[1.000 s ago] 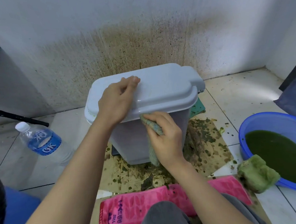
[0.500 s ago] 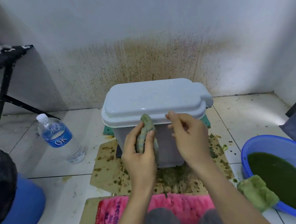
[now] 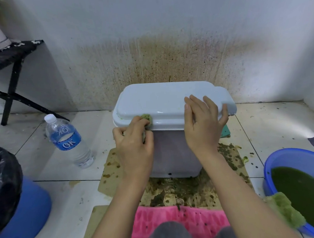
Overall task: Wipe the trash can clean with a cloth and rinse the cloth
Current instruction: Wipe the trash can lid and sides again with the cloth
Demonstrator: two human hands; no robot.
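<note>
Lidded trash can (image 3: 173, 155) sits on stained cardboard (image 3: 111, 174) at floor's (image 3: 63, 173) wall edge. L hand (image 3: 133, 144) grips soggy cloth (image 3: 146, 117) vs lid (image 3: 160, 100) front rim; R hand (image 3: 203, 123) flat, fingers spread, on lid. Can prob light, slick plastic: brace from top. Cloth soft, bunch tight.

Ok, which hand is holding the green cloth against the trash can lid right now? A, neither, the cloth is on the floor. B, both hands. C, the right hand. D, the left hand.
D: the left hand grips the green cloth against the front rim of the trash can lid, while the right hand rests on top of the lid with no cloth in it.
</note>
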